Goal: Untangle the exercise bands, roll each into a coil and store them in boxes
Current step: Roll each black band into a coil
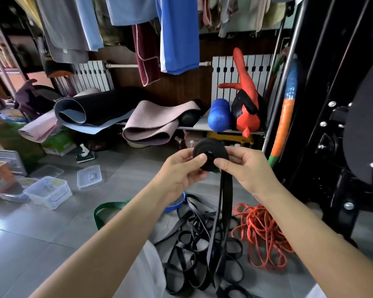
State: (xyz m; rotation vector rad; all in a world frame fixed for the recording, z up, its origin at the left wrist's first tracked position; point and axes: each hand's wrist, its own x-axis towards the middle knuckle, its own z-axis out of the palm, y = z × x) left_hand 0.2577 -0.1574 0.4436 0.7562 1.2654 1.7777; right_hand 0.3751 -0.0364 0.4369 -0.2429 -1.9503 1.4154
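Left hand [179,168] and right hand [243,168] pinching flat black rubber coil [210,157], open face toward camera, loose tail [224,203] hanging straight down to tangled floor bands [194,239]

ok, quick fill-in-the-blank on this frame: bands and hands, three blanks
1. The coil pinched between the left hand and the right hand is ___ in colour.
2. The orange tangle lies to the ___ of the black pile.
3. The green band lies on the ___.
Missing words: black; right; floor.
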